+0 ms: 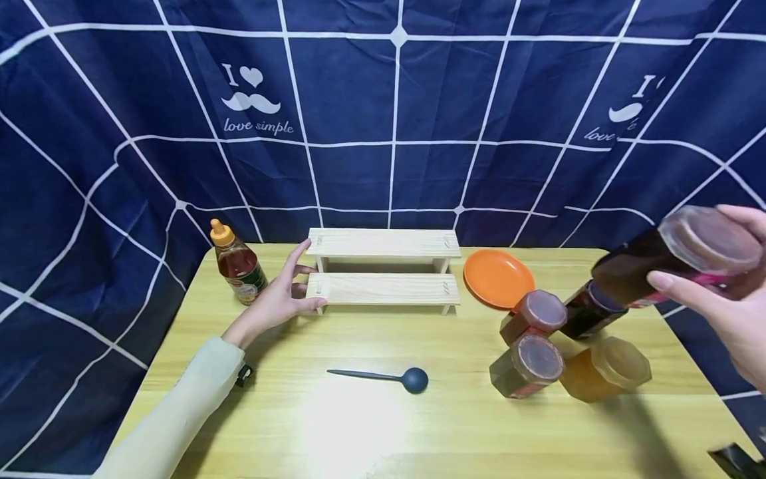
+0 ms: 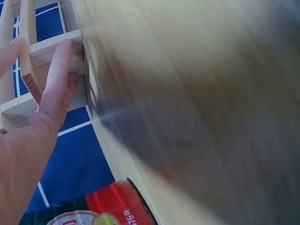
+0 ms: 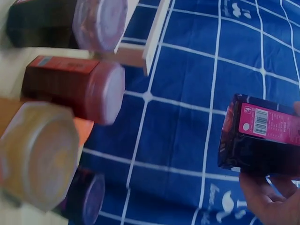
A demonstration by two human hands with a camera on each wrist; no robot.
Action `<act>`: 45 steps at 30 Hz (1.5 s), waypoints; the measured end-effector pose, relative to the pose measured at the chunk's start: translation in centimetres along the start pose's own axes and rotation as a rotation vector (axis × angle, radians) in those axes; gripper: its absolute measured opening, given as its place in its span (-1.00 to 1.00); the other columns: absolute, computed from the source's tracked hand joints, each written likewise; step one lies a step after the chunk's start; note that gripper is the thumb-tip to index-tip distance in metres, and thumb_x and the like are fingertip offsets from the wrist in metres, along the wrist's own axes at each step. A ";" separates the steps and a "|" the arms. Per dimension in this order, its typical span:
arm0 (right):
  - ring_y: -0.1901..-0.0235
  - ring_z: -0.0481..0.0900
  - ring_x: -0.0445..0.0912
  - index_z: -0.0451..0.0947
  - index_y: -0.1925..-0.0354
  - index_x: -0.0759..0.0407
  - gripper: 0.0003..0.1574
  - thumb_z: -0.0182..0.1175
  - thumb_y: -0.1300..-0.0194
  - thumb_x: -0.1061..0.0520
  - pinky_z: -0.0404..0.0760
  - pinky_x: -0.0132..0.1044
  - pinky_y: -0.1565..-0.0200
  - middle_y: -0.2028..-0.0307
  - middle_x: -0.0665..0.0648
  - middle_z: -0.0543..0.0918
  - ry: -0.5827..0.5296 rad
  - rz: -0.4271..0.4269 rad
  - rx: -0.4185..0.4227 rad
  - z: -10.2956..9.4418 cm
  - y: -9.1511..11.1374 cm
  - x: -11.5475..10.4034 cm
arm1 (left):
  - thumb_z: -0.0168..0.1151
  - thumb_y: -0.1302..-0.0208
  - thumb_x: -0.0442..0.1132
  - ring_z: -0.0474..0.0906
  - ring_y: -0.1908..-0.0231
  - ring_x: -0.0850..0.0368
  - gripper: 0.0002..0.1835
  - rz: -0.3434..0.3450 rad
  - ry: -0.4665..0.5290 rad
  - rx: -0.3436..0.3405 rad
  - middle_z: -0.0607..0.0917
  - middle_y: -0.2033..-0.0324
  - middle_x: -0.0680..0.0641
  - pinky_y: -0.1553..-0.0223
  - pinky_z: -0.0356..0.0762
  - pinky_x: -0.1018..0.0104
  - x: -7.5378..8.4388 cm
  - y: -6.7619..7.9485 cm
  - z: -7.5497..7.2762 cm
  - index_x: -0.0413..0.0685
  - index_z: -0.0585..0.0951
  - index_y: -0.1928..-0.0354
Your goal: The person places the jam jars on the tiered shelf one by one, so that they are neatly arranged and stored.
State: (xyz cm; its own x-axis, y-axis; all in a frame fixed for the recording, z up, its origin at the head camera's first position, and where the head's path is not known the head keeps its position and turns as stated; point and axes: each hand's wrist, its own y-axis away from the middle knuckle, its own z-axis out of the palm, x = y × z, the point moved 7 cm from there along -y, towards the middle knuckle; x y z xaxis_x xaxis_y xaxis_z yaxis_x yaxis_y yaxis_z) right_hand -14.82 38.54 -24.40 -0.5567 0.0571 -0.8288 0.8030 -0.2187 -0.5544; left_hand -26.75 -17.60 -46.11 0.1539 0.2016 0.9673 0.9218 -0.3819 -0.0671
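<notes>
My left hand [image 1: 276,298] reaches to the left end of a two-step wooden shelf rack [image 1: 383,289], its fingers spread and touching the side. In the left wrist view an extended finger [image 2: 57,77] lies against the rack's end piece. At the right, my right hand [image 1: 727,309] grips a dark-filled jar [image 1: 628,266] with a pink label, tilted and held above the table. The right wrist view shows this jar's base and barcode label [image 3: 260,122], with fingertips below it. Beneath it on the table stands another dark jar [image 1: 589,313].
Red-brown jar [image 1: 526,319], brownish jar [image 1: 520,372] and amber jar [image 1: 589,376] stand close together at right. An orange plate [image 1: 499,277] lies beside the rack. A squeeze bottle [image 1: 239,269] stands left; a black ladle [image 1: 383,378] lies in front. Blue cloth [image 1: 359,100] hangs behind.
</notes>
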 end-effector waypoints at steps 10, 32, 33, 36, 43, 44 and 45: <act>0.21 0.60 -0.23 0.19 -0.63 -0.15 0.28 0.55 -0.17 0.50 0.54 -0.63 0.22 -0.19 -0.06 0.54 0.638 0.130 -0.205 6.4 -1.1 0.4 | 0.50 -0.34 -0.54 0.63 -0.16 -0.41 0.29 -0.012 0.071 -0.006 0.38 -0.38 -0.46 0.15 0.79 -0.07 0.0 -0.2 0.5 0.40 -0.13 -0.78; 0.06 0.54 0.01 0.18 -0.61 -0.20 0.19 0.66 -0.24 0.16 0.54 -0.45 0.14 -0.24 0.04 0.51 0.517 0.124 -0.378 19.0 -3.4 3.5 | 0.50 -0.36 -0.52 0.66 -0.17 -0.39 0.28 -0.036 0.053 0.027 0.43 -0.38 -0.46 0.22 0.79 -0.11 0.0 -0.2 0.3 0.48 -0.12 -0.77; 0.05 0.54 0.01 0.19 -0.60 -0.19 0.19 0.66 -0.25 0.16 0.54 -0.44 0.13 -0.25 0.05 0.51 0.500 0.126 -0.384 19.6 -3.4 3.6 | 0.50 -0.36 -0.52 0.66 -0.16 -0.40 0.28 -0.037 0.057 0.027 0.42 -0.38 -0.46 0.23 0.79 -0.12 0.0 -0.2 0.3 0.48 -0.12 -0.77; -0.01 0.57 0.01 0.20 -0.59 -0.15 0.16 0.66 -0.25 0.18 0.57 -0.42 0.06 -0.28 0.09 0.53 0.428 0.134 -0.393 21.3 -3.5 4.1 | 0.49 -0.36 -0.54 0.66 -0.16 -0.41 0.28 -0.034 0.067 0.023 0.41 -0.38 -0.48 0.24 0.79 -0.12 0.0 -0.2 0.4 0.47 -0.13 -0.77; -0.08 0.61 -0.04 0.24 -0.56 -0.04 0.11 0.65 -0.24 0.21 0.58 -0.33 -0.03 -0.24 0.14 0.56 0.319 0.141 -0.402 25.2 -3.8 6.0 | 0.49 -0.36 -0.53 0.69 -0.12 -0.38 0.28 -0.048 0.076 0.029 0.41 -0.38 -0.47 0.25 0.79 -0.12 -0.3 -0.1 0.3 0.52 -0.11 -0.77; -0.08 0.60 -0.04 0.25 -0.56 -0.03 0.11 0.65 -0.23 0.20 0.58 -0.31 -0.04 -0.24 0.14 0.56 0.328 0.138 -0.405 25.8 -3.8 6.3 | 0.49 -0.36 -0.53 0.69 -0.12 -0.38 0.28 -0.049 0.078 0.028 0.41 -0.38 -0.47 0.25 0.79 -0.12 -0.3 0.0 0.3 0.52 -0.11 -0.77; -0.11 0.60 -0.04 0.24 -0.56 -0.02 0.11 0.65 -0.23 0.20 0.58 -0.29 -0.08 -0.25 0.15 0.56 0.332 0.135 -0.413 26.3 -3.7 6.6 | 0.49 -0.36 -0.53 0.69 -0.12 -0.37 0.28 -0.049 0.080 0.026 0.41 -0.37 -0.47 0.24 0.79 -0.12 -0.3 0.0 0.3 0.52 -0.11 -0.77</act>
State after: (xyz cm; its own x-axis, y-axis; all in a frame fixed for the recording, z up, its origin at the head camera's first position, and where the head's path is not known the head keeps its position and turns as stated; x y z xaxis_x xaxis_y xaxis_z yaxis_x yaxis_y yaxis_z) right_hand -27.09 14.12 -25.77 -0.3991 0.3737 -0.8373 0.9168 0.1516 -0.3693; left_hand -26.70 -17.42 -46.46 0.0807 0.1464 0.9859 0.9366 -0.3495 -0.0248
